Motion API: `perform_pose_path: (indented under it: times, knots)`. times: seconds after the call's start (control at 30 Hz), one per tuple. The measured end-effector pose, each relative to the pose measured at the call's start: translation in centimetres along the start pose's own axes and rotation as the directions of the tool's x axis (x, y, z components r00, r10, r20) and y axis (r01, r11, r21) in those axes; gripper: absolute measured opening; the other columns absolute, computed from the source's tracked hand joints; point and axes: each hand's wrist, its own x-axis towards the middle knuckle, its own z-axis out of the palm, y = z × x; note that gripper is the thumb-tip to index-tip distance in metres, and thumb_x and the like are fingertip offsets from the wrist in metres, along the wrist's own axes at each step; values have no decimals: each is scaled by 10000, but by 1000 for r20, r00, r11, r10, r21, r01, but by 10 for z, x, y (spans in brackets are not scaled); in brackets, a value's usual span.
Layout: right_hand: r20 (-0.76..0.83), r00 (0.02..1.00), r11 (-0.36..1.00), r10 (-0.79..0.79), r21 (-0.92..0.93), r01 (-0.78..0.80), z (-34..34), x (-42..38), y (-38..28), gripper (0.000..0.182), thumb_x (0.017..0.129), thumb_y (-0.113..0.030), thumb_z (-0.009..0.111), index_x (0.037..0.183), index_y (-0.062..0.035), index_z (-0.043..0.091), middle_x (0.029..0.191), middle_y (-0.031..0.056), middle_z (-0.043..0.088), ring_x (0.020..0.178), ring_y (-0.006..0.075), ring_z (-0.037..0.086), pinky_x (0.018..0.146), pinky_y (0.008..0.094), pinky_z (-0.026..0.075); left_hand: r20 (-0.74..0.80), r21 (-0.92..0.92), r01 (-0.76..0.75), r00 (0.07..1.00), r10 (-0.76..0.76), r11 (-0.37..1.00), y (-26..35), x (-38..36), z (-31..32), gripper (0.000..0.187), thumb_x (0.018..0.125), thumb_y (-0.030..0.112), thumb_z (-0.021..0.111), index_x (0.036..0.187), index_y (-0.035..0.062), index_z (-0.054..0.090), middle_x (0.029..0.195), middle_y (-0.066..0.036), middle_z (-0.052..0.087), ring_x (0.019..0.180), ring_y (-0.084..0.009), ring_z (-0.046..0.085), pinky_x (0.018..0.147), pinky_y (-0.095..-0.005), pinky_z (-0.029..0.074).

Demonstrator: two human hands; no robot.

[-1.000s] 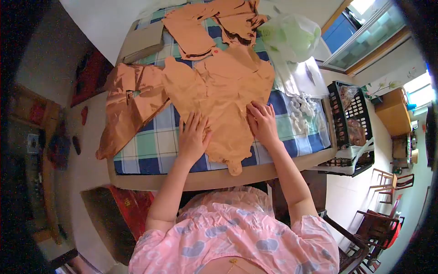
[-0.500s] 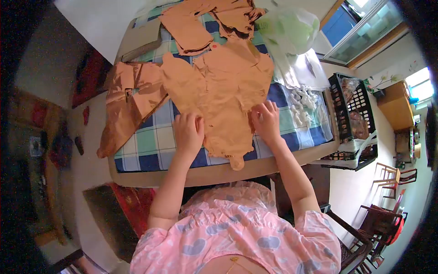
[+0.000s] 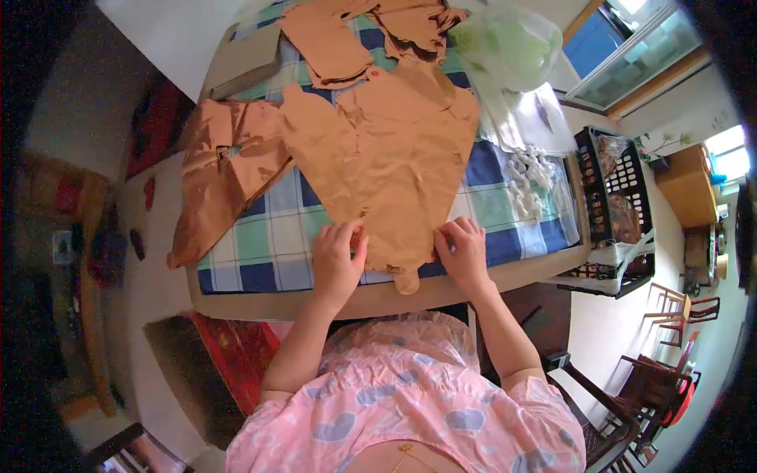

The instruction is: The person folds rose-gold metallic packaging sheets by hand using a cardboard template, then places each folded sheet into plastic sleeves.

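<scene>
A flat, deflated copper-coloured foil balloon [image 3: 386,173] lies spread on the checked tablecloth, its short rounded tab pointing toward me at the table's front edge. My left hand [image 3: 339,256] pinches its lower left edge between thumb and fingers. Opposite, my right hand [image 3: 461,252] has thumb and fingers closed on the lower right edge. The fingertips partly hide both edges. To the left rests another folded, shinier copper foil piece [image 3: 229,173]. Beyond the balloon is a stack of similar foil pieces [image 3: 327,47].
A cardboard box [image 3: 248,63] stands at the far left of the checked tablecloth [image 3: 276,248]. Clear and greenish plastic bags [image 3: 505,51] lie at the far right, near a bunch of small white pieces [image 3: 528,177]. Black crates [image 3: 619,189] stand beyond the table's right side.
Both hands have slid toward me along the balloon's sides. Its side edges now run in straighter lines down to the narrow lower end.
</scene>
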Motion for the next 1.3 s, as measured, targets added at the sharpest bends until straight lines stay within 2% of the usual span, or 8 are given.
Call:
perform_pose_path:
  times: [0.13,0.53,0.63,0.73,0.77,0.87,1.03,1.3]
  knots:
    - [-55,998,999,-42,16,43,1,-1,-3,91,808,-154,659,795,-72,620,766,49,549,792,245,528,746,375,369,-19,25,-43,999,43,999,2,-3,-1,232,771,78,682,987,74,597,826,-56,603,840,-274,549,764,-397,421]
    - [36,999,997,-29,67,26,-6,-1,0,134,799,-157,685,751,-65,600,754,51,558,757,238,533,726,370,369,-22,21,-44,999,45,999,0,-4,2,244,766,69,682,995,77,598,898,-65,602,857,-277,552,780,-413,419]
    - [44,998,994,42,95,-46,-12,4,-4,105,798,-146,674,799,-64,609,812,69,573,809,259,539,744,387,385,-54,-5,-89,995,89,996,7,14,5,304,756,54,684,1045,70,592,1035,-105,593,960,-303,555,872,-418,426]
    - [-204,976,991,-78,95,99,-9,35,-5,117,787,-133,666,867,-65,615,873,85,577,864,282,539,768,390,401,-73,63,-252,964,257,966,10,46,24,358,782,97,663,1127,61,573,1205,-153,542,1116,-339,510,988,-430,389]
    - [-229,962,988,-148,8,154,-6,47,1,199,778,-130,661,959,-66,608,915,103,572,897,309,539,783,394,420,-16,88,-268,963,271,959,7,54,33,381,798,130,650,1161,61,558,1242,-161,521,1160,-344,483,1012,-441,369]
    - [-329,935,991,-133,-20,134,4,75,13,225,791,-132,642,999,-61,596,930,116,572,910,322,538,778,411,436,135,167,-300,951,280,939,-5,71,60,453,840,225,612,1251,62,515,1336,-175,463,1271,-349,406,1067,-478,316]
    - [-315,931,941,184,-217,-260,23,109,49,284,861,-314,568,985,-59,566,987,145,590,964,340,557,749,478,457,245,211,-283,942,229,936,-11,66,70,539,868,304,584,1339,75,457,1424,-167,382,1372,-324,293,1098,-529,255]
    - [-332,936,954,119,-223,-201,24,111,51,240,860,-269,600,878,-32,568,887,143,619,850,333,574,711,445,442,250,212,-287,940,232,934,-11,65,72,546,882,336,577,1353,89,457,1456,-164,351,1391,-316,262,1109,-530,231]
